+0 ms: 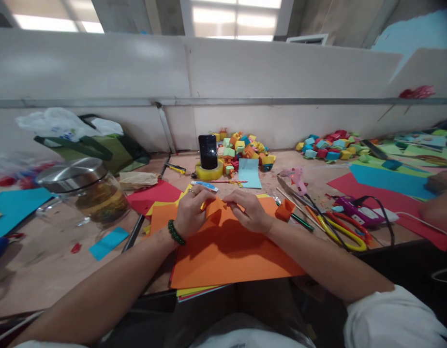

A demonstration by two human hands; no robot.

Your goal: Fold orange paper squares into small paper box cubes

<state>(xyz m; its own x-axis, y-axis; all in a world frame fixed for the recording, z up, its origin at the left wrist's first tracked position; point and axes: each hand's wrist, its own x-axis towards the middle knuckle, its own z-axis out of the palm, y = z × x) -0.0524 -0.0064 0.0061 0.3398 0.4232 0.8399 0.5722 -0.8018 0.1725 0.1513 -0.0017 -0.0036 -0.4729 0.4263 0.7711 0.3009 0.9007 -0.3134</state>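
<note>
Between my two hands is a small folded piece of orange paper (215,209). My left hand (193,210), with a green bead bracelet (176,233) at the wrist, pinches its left side. The fingertips of my right hand (249,211) close on its right edge. Both hands are just above a stack of coloured paper with an orange sheet (230,261) on top. To the right of my right hand, a small folded orange paper box (285,210) rests at the stack's edge. Beyond my hands lie a blue-and-white tube (205,186) and a light blue paper piece (249,173).
A phone (208,152) leans in a yellow tape roll (209,170), beside a pile of paper cubes (241,147). At right are a pink glue gun (298,180), yellow scissors (341,234) and another person's hand (439,212). A glass jar (96,193) stands left.
</note>
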